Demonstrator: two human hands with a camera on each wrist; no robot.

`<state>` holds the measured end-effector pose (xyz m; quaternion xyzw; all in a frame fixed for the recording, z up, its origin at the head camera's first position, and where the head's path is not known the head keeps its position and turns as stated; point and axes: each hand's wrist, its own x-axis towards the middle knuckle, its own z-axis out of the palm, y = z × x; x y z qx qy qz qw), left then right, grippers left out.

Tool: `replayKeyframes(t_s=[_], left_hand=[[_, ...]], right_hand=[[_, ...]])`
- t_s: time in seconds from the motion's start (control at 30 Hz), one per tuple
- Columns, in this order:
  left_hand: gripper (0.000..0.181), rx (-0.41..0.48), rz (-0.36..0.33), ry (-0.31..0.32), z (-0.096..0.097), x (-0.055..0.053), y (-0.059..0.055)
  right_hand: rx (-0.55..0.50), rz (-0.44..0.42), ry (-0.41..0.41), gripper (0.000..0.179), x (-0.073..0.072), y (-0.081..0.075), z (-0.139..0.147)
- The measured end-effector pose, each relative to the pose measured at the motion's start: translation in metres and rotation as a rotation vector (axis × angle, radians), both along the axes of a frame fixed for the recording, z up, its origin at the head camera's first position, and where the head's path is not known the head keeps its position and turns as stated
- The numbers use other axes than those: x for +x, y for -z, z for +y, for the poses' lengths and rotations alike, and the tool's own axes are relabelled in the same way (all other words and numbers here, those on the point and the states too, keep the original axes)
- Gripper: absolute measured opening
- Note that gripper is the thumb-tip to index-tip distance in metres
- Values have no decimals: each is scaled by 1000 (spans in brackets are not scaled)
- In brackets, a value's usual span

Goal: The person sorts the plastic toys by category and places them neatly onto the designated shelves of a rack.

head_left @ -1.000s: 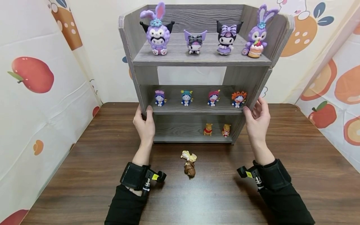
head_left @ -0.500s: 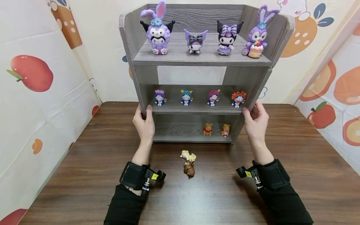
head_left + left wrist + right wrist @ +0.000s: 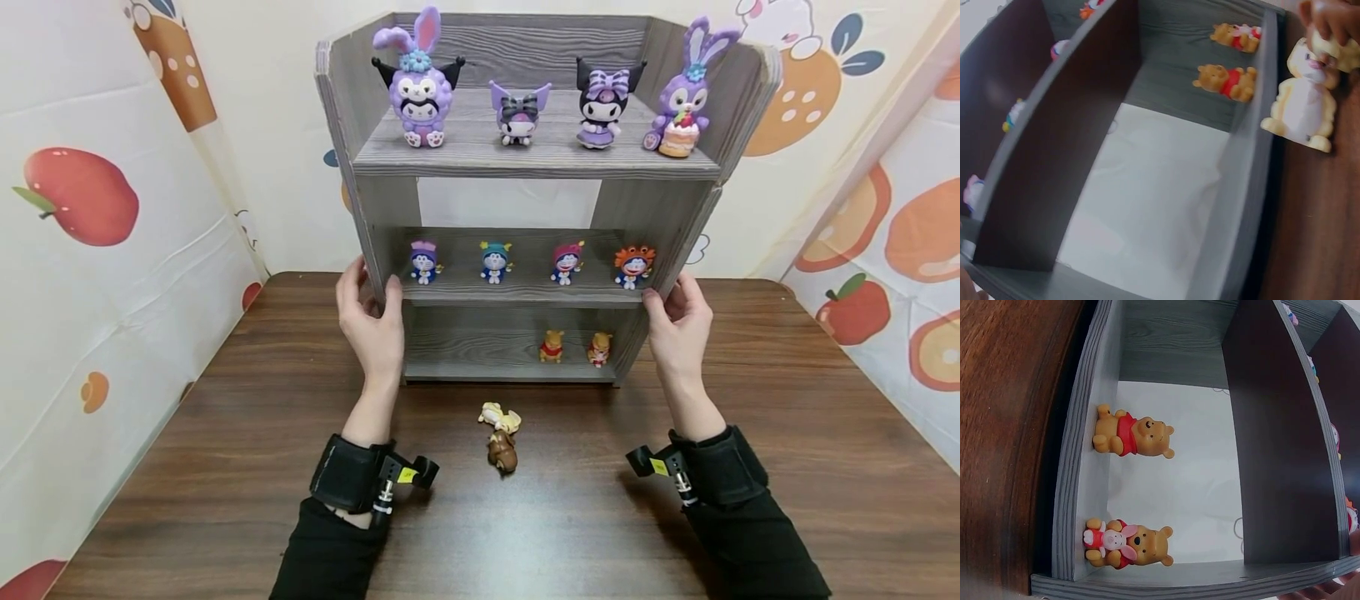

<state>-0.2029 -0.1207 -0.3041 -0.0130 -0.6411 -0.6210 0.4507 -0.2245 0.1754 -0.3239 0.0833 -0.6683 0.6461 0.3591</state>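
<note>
A grey wood-grain display shelf [image 3: 536,167] stands on the table with three tiers. My left hand [image 3: 372,337] is at its left side panel, thumb by the front edge and fingers around the outside. On the opposite panel my right hand [image 3: 678,337] grips the edge, thumb in front. Two small bear figurines [image 3: 551,346] sit at the right of the bottom tier; the right wrist view shows the one in a red shirt [image 3: 1127,433] and the one hugging a pink piglet [image 3: 1141,545]. Before the shelf lie a cream figurine [image 3: 499,417] and a brown figurine [image 3: 502,452].
Several blue-suited figurines in coloured hats [image 3: 493,262] line the middle tier. Larger purple and black figurines [image 3: 598,107] stand along the top tier. Fruit-printed cloth [image 3: 82,196] hangs around the brown wooden table [image 3: 555,533].
My left hand has shifted slightly left, and its fingers stand wider from the panel. The right hand stays at its edge. The figurines keep their places; the view shifts a little.
</note>
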Motion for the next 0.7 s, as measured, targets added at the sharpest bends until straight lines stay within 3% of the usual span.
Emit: replayKeyframes(t_s=[0.2,0.47,0.57,0.7], left_hand=[[32,-18,235,-120,5,13,-18],[24,-182,495,-95,24,31,-29],[21,-299,551,-49,35,39,-28],[18,-527,571,119,48,48,-17]], right_hand=[[-2,4,-8,36,0,0,0],[3,-6,6,37,-1,2,2],[0,-3,5,37,-1,2,2],[0,-3,6,35,-2,2,1]])
